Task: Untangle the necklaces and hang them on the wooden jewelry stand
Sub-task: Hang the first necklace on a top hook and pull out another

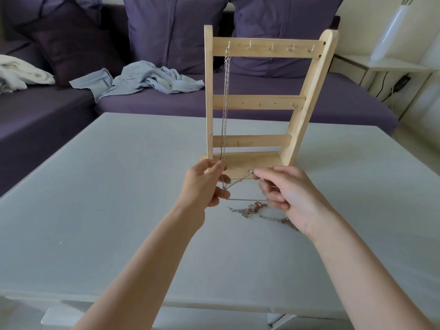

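One silver necklace hangs from the leftmost hook of the top rail of the wooden jewelry stand, its long axis vertical, running down past the middle and bottom rails to the stand's base. The stand is upright on the grey table, its three rails horizontal, with hooks facing the person.

Just in front of the stand's base, a second silver chain is stretched between both hands, its strands running roughly level and slightly diagonal. The left hand pinches this chain between thumb and fingertips at the base's left front corner, close to the lower end of the hanging necklace; whether it also touches that necklace cannot be told. The right hand pinches the other end between thumb and forefinger at the base's front edge, remaining fingers curled.

Nearer the person than the stand, below and between the hands, a tangled heap of necklaces, silver and copper-coloured, lies on the table, trailing under the right hand.

Behind the stand is a purple sofa bearing a crumpled pale blue cloth.
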